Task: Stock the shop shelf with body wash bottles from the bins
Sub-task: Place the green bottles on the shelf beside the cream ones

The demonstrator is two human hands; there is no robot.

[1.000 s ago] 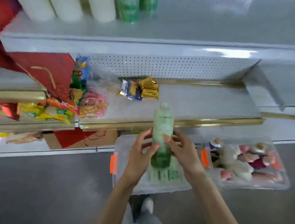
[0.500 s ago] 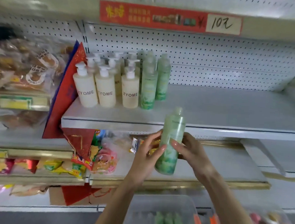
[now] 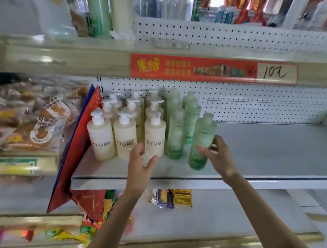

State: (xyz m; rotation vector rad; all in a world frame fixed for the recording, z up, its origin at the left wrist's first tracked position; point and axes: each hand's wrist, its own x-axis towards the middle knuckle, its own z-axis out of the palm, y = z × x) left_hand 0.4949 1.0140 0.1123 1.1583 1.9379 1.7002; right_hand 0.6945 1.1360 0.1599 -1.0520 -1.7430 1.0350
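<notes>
While your right hand [image 3: 220, 157] curls its fingers and thumb round the lower half of the green body wash bottle [image 3: 203, 136], that bottle stands nearly upright over the shelf [image 3: 270, 147]; whether its base touches the board cannot be told. Just left of that hand stand the other green bottles [image 3: 177, 135]. Your left hand [image 3: 140, 165] hangs free with fingers spread, holding nothing, the cream ZYOME pump bottles [image 3: 154, 140] just beyond its fingertips.
</notes>
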